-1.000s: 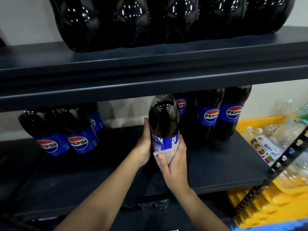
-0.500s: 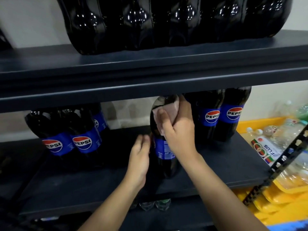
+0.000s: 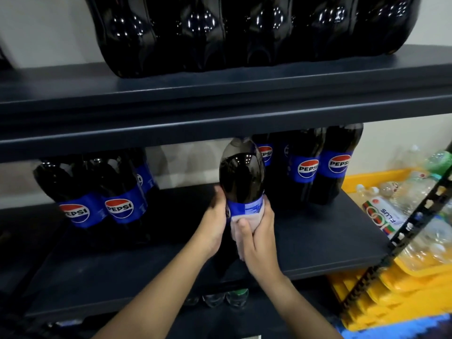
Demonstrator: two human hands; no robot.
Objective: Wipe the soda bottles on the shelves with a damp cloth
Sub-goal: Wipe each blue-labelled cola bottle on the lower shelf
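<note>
One bottle in hand: a large cola bottle (image 3: 241,177) stood upright near the middle of the middle shelf (image 3: 318,241), apart from the two groups on either side of it.
Bottle's look: dark, almost black liquid filled it to the shoulder, with a paler, clear neck above; small white glints of light sat on the glossy plastic. Its blue label band (image 3: 244,207) faced the camera with small print rather than the logo.
Cloth: a pale pinkish cloth (image 3: 234,231) was pressed flat against the bottle just below the label, its top edge overlapping the band.
Right hand (image 3: 259,243): fingers curled round the front of the bottle over the cloth, thumb laid on top of it (a firm wrap, not a pinch).
Left hand (image 3: 215,221): it cupped the bottle's left side at label height, fingers bent round behind it; the fingertips were hidden.
Left group (image 3: 97,192): several like bottles stood at the left of the same shelf, logos facing out.
Right group (image 3: 322,165): more of them stood just behind and right of the held one.
Upper shelf (image 3: 220,94): a row of dark bottles (image 3: 244,33) stood on it, only the lower parts in view.
Yellow crates (image 3: 391,285): right of the shelving, holding clear plastic bottles.
</note>
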